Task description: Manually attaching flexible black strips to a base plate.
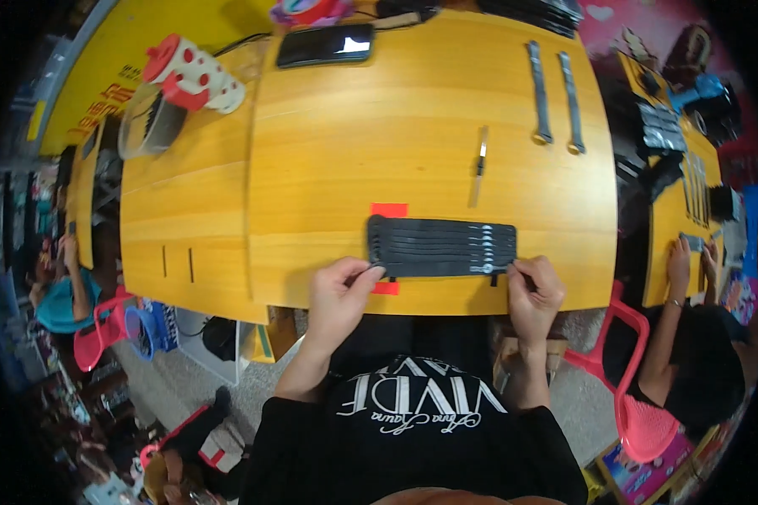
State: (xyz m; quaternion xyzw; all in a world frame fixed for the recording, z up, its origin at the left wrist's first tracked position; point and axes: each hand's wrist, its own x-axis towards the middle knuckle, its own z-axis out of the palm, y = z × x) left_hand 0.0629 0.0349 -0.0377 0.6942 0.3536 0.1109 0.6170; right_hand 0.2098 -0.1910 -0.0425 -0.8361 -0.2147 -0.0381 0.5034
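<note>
A flat row of black straps (429,244) lies side by side near the table's front edge, with small white marks down its right part. At its near left corner my left hand (341,290) is closed, thumb and forefinger pinching the strap end. My right hand (535,290) pinches the near right corner in the same way. Two short dark tabs stick out from under the near edge. Red tape (389,209) shows on the table at the row's far left, and a second red piece (386,288) lies by my left fingertips.
Beyond the straps lies a thin, slender metal tool (480,167). Two grey straps (539,93) rest at the far right, and a phone (325,45) at the far left. A spotted cup (198,74) and a clear tub (150,124) stand left. People sit at tables on both sides.
</note>
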